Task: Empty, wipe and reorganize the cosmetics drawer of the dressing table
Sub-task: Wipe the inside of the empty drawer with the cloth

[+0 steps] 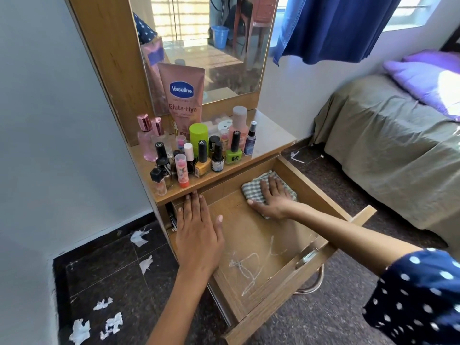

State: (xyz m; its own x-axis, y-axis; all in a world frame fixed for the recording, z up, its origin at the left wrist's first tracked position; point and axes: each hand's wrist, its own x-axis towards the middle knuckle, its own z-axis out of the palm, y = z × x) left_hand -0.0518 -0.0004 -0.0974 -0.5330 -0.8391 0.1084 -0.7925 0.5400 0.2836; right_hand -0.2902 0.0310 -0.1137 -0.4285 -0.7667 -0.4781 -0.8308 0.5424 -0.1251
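a checked cloth (251,189) is pressed flat under the right hand (272,199) inside the open drawer (261,247); the drawer's left edge is touched by the flat, spread left hand (198,235)

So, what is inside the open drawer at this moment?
Inside the drawer lies only a checked cloth, pressed flat by the right hand. White scribbles mark the bare bottom. The left hand rests on the left wall. The wood under cloth and hands is hidden.
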